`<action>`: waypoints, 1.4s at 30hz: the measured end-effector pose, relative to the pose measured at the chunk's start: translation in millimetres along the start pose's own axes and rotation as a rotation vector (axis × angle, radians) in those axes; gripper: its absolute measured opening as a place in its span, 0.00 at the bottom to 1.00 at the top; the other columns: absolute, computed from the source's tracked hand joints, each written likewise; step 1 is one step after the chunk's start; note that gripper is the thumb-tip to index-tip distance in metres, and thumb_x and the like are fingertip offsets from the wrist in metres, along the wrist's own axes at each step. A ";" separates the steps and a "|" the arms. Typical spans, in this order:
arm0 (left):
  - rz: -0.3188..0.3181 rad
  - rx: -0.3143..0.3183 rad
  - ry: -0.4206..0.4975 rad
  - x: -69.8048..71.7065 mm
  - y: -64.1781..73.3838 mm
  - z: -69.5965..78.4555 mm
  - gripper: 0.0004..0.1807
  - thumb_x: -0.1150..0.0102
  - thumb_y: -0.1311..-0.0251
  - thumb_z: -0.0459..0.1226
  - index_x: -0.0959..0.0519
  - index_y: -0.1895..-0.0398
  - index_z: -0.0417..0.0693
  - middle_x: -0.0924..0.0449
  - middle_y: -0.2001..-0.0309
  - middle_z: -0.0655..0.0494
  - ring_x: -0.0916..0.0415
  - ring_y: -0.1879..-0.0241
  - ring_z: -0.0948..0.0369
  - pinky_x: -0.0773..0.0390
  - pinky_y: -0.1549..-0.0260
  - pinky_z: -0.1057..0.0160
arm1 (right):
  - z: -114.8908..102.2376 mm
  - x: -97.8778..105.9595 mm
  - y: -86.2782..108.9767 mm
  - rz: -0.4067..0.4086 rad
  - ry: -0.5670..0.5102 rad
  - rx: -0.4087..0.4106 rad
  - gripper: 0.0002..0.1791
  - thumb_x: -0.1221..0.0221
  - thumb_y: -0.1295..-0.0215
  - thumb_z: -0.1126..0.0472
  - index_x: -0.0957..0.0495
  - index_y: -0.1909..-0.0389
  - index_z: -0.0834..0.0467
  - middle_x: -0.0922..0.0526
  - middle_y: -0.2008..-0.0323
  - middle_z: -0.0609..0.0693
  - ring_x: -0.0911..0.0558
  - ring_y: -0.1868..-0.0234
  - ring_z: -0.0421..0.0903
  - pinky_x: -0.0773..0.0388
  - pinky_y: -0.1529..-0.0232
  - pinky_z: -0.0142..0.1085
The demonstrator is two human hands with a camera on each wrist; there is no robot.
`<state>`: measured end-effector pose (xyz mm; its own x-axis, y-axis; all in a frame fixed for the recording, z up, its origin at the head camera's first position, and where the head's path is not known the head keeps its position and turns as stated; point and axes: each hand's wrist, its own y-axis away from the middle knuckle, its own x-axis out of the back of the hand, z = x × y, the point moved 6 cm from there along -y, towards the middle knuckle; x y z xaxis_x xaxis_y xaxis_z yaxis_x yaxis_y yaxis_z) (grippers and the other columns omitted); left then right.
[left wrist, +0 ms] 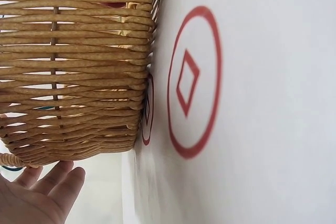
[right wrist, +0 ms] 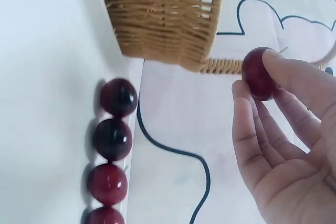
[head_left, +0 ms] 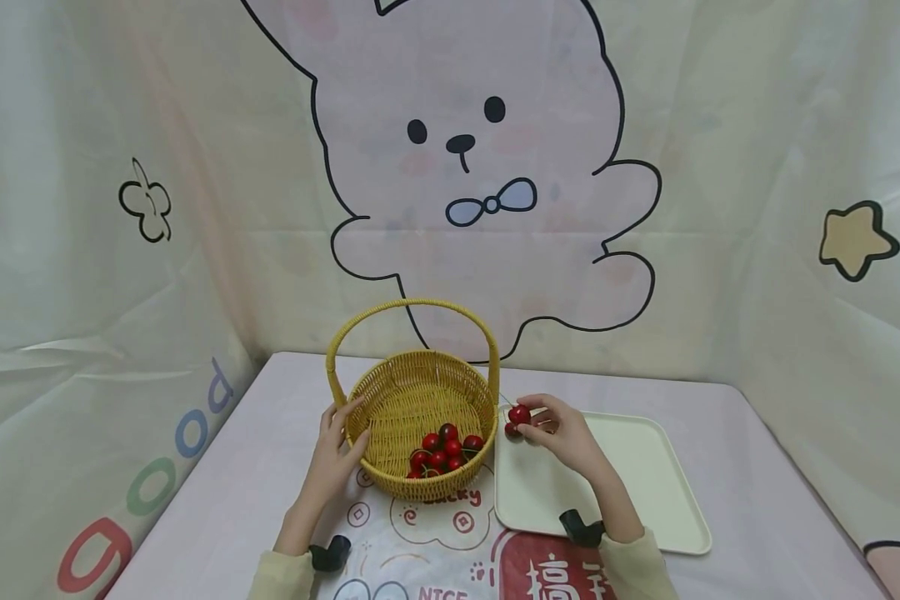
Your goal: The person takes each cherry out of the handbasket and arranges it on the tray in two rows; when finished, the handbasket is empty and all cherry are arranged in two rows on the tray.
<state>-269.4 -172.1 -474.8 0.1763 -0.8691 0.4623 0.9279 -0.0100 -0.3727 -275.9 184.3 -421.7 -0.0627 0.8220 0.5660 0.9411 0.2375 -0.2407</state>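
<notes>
A yellow woven basket (head_left: 412, 400) with a tall arched handle stands at the middle of the table. Several dark red cherries (head_left: 438, 458) lie at its near right side. My left hand (head_left: 333, 458) holds the basket's left rim, thumb on the near side and fingers by the handle's foot; fingertips (left wrist: 63, 169) show against the wicker. Between thumb and fingers my right hand (head_left: 562, 433) pinches a cherry (right wrist: 260, 74) with a thin stem, above the left edge of a white tray (head_left: 607, 483). A row of several more cherries (right wrist: 108, 184) lies along that tray edge.
The tray sits right beside the basket. Under them is a pale tablecloth (head_left: 247, 500) with printed drawings and a red patch (head_left: 547, 567) near the front. A hanging backdrop (head_left: 720, 208) with a cartoon animal rises behind the table and along both sides.
</notes>
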 end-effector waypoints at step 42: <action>-0.007 0.002 0.012 0.6 0.1 0.7 0.30 0.44 0.39 0.37 0.38 0.34 0.56 0.52 0.32 0.43 0.41 0.38 0.38 0.38 0.46 0.32 | 93.1 76.2 31.4 0.142 0.251 -0.207 0.20 0.37 0.44 0.62 0.25 0.51 0.65 0.19 0.60 0.65 0.18 0.65 0.55 0.23 0.69 0.35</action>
<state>-268.9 -172.3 -474.0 0.1659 -0.8748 0.4552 0.9296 -0.0153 -0.3682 -282.1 302.6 -459.6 0.1335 0.6802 0.7208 0.9835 -0.0014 -0.1808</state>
